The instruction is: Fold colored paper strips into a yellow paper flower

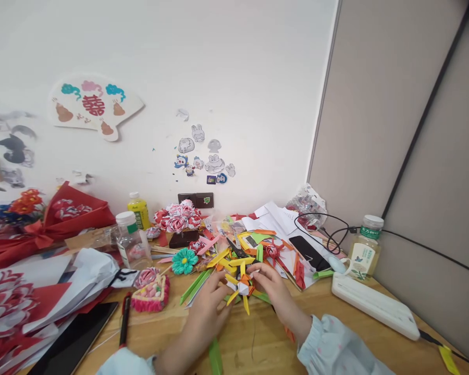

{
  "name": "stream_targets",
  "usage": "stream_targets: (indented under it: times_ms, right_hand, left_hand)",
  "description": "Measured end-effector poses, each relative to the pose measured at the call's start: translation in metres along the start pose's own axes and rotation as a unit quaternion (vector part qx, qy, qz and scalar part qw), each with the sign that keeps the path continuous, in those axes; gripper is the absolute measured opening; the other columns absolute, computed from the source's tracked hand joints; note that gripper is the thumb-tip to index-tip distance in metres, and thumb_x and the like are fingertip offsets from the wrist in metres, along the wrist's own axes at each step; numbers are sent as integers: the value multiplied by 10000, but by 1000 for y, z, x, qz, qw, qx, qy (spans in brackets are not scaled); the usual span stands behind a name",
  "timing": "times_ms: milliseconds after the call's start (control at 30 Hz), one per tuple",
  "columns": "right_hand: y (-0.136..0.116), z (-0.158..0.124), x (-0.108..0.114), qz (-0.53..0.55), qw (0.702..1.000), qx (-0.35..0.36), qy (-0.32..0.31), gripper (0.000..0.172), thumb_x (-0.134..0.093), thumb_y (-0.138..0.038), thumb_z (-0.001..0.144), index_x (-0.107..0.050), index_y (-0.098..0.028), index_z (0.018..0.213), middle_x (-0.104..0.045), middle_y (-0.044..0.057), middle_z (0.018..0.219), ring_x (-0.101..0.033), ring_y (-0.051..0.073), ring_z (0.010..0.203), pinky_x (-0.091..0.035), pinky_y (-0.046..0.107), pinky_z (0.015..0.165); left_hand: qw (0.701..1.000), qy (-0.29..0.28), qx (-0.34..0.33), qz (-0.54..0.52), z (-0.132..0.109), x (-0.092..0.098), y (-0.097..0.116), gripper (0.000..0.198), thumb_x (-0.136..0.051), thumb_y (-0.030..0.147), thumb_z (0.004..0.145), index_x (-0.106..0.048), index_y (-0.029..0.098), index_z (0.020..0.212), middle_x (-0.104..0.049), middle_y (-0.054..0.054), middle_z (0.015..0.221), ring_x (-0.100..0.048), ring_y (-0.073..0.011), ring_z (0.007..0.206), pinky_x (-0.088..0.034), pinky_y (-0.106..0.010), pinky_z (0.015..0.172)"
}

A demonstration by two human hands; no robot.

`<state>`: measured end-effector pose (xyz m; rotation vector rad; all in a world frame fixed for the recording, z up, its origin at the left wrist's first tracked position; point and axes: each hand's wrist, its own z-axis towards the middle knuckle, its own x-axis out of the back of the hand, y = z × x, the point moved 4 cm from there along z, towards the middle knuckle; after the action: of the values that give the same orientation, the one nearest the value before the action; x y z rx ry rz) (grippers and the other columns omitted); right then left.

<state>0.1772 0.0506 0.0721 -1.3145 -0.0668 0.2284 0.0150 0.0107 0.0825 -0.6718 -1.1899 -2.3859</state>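
Observation:
In the head view, a small folded-paper flower (243, 288) with yellow petals and a white and orange centre is held just above the wooden table between my hands. My left hand (208, 307) curls at its left side, the fingertips by the yellow petals. On the right, my right hand (276, 292) pinches the flower's orange edge, its fingers bent. Just behind lie loose yellow folded strips (222, 258), dark-handled scissors (237, 250) and a red paper flower (272, 251). Green strips (197, 286) lie beside my left hand.
A teal flower (184, 261), a heart-shaped box (151, 294), a pen (125, 320) and a black tablet (76, 338) lie to the left. To the right are a phone (308, 255), a white power strip (375, 306) and a bottle (365, 250). Wall behind.

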Motion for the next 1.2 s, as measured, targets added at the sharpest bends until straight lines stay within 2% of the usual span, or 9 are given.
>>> stream_targets:
  times_ms: [100, 200, 267, 367, 433, 500, 667, 867, 1200]
  right_hand:
    - [-7, -1, 1, -134, 987, 85, -17, 131, -537, -254, 783, -641, -189, 828, -656, 46, 851, -608, 201, 841, -476, 332, 777]
    - [-12, -5, -1, -224, 963, 144, -37, 183, -499, -154, 775, -636, -190, 891, -649, 48, 894, -602, 191, 845, -466, 329, 791]
    - [-13, -9, -4, -257, 951, 165, -50, 226, -510, -117, 752, -624, -194, 931, -635, 41, 899, -600, 177, 798, -471, 314, 760]
    - [-12, -13, -10, -295, 933, 194, -64, 242, -540, -102, 736, -613, -197, 947, -616, 33, 864, -585, 174, 771, -467, 303, 728]
    - [-10, -15, -14, -315, 922, 216, -67, 235, -550, -98, 737, -607, -197, 942, -606, 31, 843, -573, 179, 784, -457, 297, 718]
    - [-8, -17, -16, -319, 917, 228, -66, 231, -548, -92, 746, -595, -198, 945, -598, 31, 843, -567, 178, 791, -451, 290, 713]
    - [-3, -17, -15, -294, 930, 216, -45, 229, -573, -83, 741, -576, -195, 941, -590, 29, 858, -576, 183, 815, -451, 298, 734]
    - [-1, -15, -13, -258, 950, 175, -28, 128, -613, -112, 726, -549, -198, 795, -574, 11, 820, -570, 186, 804, -449, 293, 720]
    - [-4, -16, -13, -284, 933, 214, -52, 98, -634, -144, 748, -562, -200, 784, -574, 7, 794, -543, 179, 789, -419, 275, 699]
  left_hand:
    - [998, 60, 32, 12, 2, 6, -14, 206, -527, 132, 748, -658, 236, 868, -616, -96, 1069, -548, -271, 1040, -407, -391, 915]
    - [985, 146, 80, -37, 5, 19, -24, 147, -493, 189, 783, -631, 217, 827, -648, -76, 916, -583, -255, 927, -435, -380, 864]
    - [979, 164, 99, -76, 6, 24, -23, 141, -514, 241, 789, -636, 216, 854, -661, -68, 912, -583, -251, 927, -440, -366, 855]
    - [986, 100, 75, -109, 7, 19, -8, 189, -561, 295, 781, -662, 233, 928, -668, -69, 1027, -564, -247, 1020, -412, -353, 917]
    - [992, 35, 63, -102, 6, 9, 1, 144, -586, 288, 769, -685, 240, 862, -687, -63, 970, -586, -242, 971, -424, -339, 892]
    - [993, 0, 68, -96, 4, 1, 6, 102, -595, 267, 761, -684, 233, 797, -701, -53, 865, -614, -231, 861, -454, -320, 809]
    - [989, 22, 106, -97, 3, -5, 5, 52, -622, 228, 720, -666, 216, 744, -706, -48, 799, -626, -237, 801, -456, -318, 760]
    - [987, 39, 114, -107, 2, -3, 3, 38, -643, 207, 700, -653, 206, 737, -691, -49, 793, -620, -235, 804, -451, -315, 756]
    - [995, 16, 60, -79, 1, -6, 1, 55, -634, 206, 735, -582, 188, 735, -617, -15, 761, -572, -184, 746, -438, -269, 691]
